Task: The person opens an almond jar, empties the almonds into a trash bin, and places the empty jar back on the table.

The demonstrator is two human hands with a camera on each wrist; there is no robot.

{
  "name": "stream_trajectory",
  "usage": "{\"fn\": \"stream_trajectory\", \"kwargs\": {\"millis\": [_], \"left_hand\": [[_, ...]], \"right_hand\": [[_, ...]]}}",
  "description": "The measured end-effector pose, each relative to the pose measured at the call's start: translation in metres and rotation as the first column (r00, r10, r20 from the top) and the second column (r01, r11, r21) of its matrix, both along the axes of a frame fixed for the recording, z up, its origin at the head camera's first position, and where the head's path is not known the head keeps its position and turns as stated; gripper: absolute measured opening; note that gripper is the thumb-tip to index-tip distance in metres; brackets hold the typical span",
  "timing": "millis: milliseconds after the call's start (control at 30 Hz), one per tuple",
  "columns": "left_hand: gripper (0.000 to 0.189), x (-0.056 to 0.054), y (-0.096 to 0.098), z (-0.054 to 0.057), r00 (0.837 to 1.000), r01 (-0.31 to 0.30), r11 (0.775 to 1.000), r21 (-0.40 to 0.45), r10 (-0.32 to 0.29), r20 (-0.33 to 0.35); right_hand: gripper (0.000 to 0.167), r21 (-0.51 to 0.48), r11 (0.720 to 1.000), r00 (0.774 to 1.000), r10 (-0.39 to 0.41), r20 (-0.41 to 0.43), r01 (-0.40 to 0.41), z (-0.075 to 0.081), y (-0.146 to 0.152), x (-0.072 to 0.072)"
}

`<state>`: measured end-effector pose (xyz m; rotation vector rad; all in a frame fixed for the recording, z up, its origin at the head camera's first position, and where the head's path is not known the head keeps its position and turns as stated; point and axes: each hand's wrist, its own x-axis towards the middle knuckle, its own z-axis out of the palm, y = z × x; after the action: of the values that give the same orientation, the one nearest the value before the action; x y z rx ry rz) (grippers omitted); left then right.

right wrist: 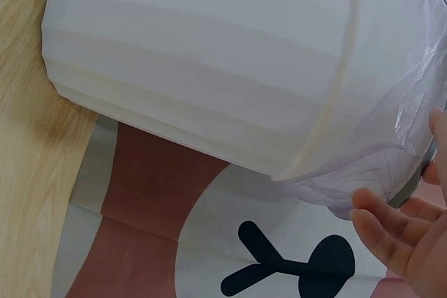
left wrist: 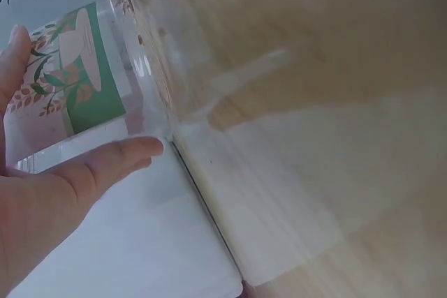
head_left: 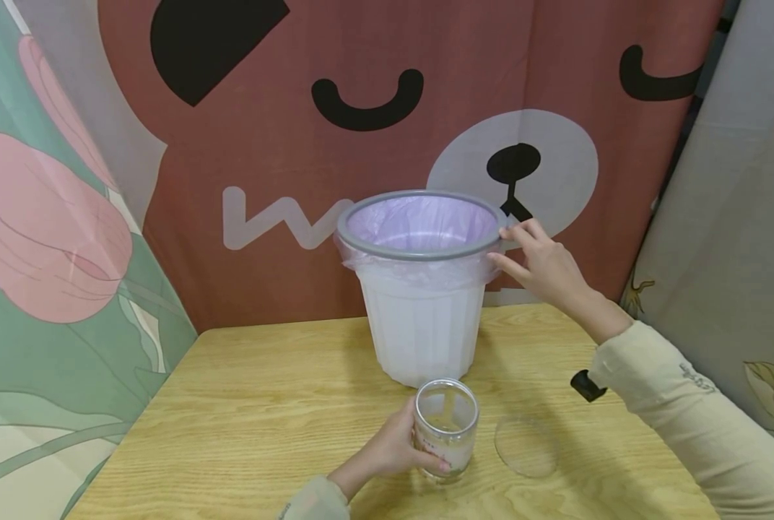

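Note:
My left hand (head_left: 396, 446) grips a clear glass jar (head_left: 455, 449) low on its side, near the table's front. The jar stands upright with its mouth uncovered; what is inside is hard to make out. A green and white plant print (left wrist: 84, 95) shows on it in the left wrist view. Behind it stands a white trash can (head_left: 422, 321) with a grey rim (head_left: 419, 255) and a pale purple liner bag (head_left: 426, 217) folded over it. At the can's right side my right hand (head_left: 546, 266) holds the rim, its fingers over the edge, as the right wrist view (right wrist: 412, 232) also shows.
A clear round lid (head_left: 527, 449) lies flat on the wooden table (head_left: 257, 412), right of the jar. Curtains with a bear print (head_left: 263, 274) hang close behind the table. More printed cloth (head_left: 55, 231) hangs at the left, and grey cloth (head_left: 738, 253) at the right.

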<state>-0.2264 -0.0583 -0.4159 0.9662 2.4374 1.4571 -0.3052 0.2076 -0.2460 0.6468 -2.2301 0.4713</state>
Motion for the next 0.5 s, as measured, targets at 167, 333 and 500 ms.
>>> {"fn": "stream_trajectory", "kwargs": {"millis": [167, 333, 500], "left_hand": [[0.09, -0.0037, -0.0033, -0.0023, 0.999, 0.037, 0.999, -0.002, -0.037, 0.038], [0.089, -0.0047, -0.0053, -0.0015, 0.998, 0.042, 0.999, -0.011, -0.042, 0.057], [0.091, -0.0054, -0.0057, -0.0014, 0.997, 0.038, 0.999, -0.01, -0.037, 0.064]], "right_hand": [[0.037, -0.003, 1.0, 1.0, -0.001, 0.008, 0.001, -0.0003, -0.0002, -0.0004], [0.038, -0.003, 1.0, 1.0, -0.004, 0.003, 0.004, -0.0002, 0.0001, -0.0013], [0.039, -0.001, 1.0, 1.0, -0.007, 0.006, 0.007, 0.0, 0.0003, -0.0014]]}}
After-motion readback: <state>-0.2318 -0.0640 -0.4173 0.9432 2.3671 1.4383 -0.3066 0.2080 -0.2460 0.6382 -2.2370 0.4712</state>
